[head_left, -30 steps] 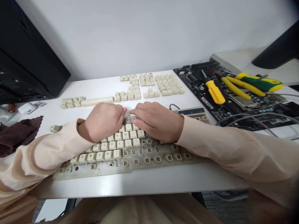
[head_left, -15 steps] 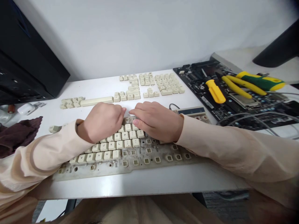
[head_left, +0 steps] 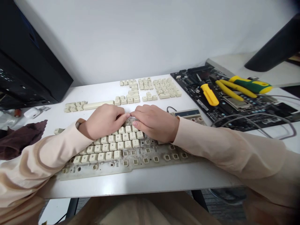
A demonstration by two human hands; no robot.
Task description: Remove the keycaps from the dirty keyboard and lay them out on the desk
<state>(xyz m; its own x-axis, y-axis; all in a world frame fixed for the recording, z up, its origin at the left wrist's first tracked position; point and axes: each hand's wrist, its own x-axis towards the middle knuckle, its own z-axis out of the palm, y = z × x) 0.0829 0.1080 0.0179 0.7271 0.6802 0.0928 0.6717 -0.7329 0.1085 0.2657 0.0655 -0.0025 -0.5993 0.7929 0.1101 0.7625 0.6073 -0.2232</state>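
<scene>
An old, grimy cream keyboard [head_left: 140,162] lies on the white desk [head_left: 150,184], with many keycaps gone and their bare sockets showing on the right and along the bottom. My left hand [head_left: 103,122] and my right hand [head_left: 154,123] rest curled over its upper keys, fingertips almost meeting at the top row. The fingers hide the keycaps beneath them, and I cannot tell whether either hand grips one. Removed keycaps [head_left: 150,90] lie in neat groups beyond my hands, with a long space bar [head_left: 98,105] among them.
To the right, a black motherboard [head_left: 225,93] carries a yellow screwdriver [head_left: 209,94] and yellow-handled pliers [head_left: 229,89]. Grey cables [head_left: 253,120] lie in front of it. To the left stand a black computer case [head_left: 28,62] and a dark cloth [head_left: 18,140].
My hands stay on the same keys, with little visible movement. The whole view has shifted slightly, so the motherboard and tools sit a little further left.
</scene>
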